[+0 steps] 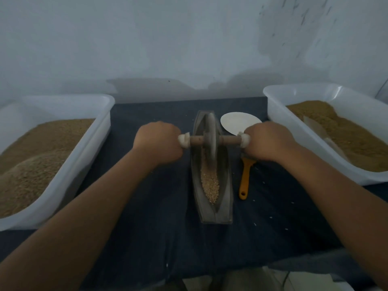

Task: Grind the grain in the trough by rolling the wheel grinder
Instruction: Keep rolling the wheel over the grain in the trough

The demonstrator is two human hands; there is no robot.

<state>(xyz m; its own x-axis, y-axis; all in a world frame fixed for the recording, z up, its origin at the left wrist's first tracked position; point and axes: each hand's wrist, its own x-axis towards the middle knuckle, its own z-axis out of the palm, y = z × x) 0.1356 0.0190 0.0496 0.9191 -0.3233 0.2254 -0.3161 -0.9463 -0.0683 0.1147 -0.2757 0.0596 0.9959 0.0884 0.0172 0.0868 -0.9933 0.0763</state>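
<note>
Dark-blue-clothed tabletop (147, 206), pale wall (168, 38) behind. Full white left tub (100, 127) and right tub (273, 114) flank centre trough (225, 185) holding grain (210, 183). Fingers of left hand (157, 141) and right hand (270, 141) curl round wheel grinder (211, 139) axle ends, wheel in trough's far half.

The scene is dimly and evenly lit, with a cool bluish cast. Soft shadows are thrown on the wall (147, 38) beyond the fingers (177, 151). The wheel grinder (211, 139) between them is smeared by motion blur. Edges are bowed by wide-angle distortion.
</note>
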